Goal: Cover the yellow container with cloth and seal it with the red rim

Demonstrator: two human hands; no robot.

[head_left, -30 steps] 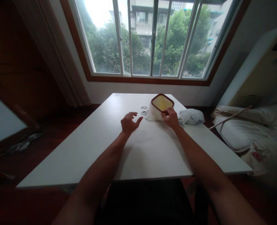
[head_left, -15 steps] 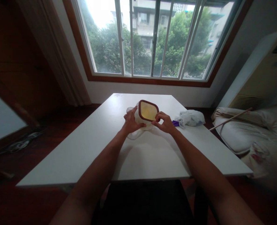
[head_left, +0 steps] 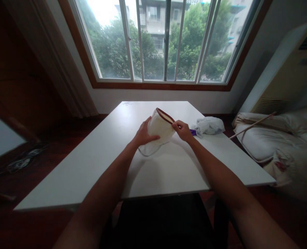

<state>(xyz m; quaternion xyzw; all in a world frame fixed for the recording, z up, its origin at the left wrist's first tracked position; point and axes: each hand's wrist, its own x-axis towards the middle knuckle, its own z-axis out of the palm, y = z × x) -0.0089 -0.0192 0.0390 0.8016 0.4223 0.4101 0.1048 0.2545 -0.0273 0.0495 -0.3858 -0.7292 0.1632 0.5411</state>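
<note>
A cream-white container point(head_left: 160, 126) with a brown rim and a pale yellow top face or inside is tilted above the middle of the table; its exact kind is unclear. My left hand point(head_left: 144, 134) is wrapped around its left side, thumb along the front. With thumb and fingers closed, my right hand point(head_left: 181, 129) pinches the rim's right corner. Beneath the container lies a whitish, see-through piece point(head_left: 148, 149), perhaps plastic, partly hidden.
The white table point(head_left: 101, 173) stands before a window point(head_left: 153, 45). On its right side is a crumpled white plastic bag point(head_left: 209, 125) beside something purple point(head_left: 193, 132). Past the right edge, a thin stick point(head_left: 252, 125) rests on pale padded bedding point(head_left: 252, 141).
The container has turned so that its rimmed face now shows as a narrow slit and its cream side faces me. Both hands keep hold of it. The view has tilted slightly.
</note>
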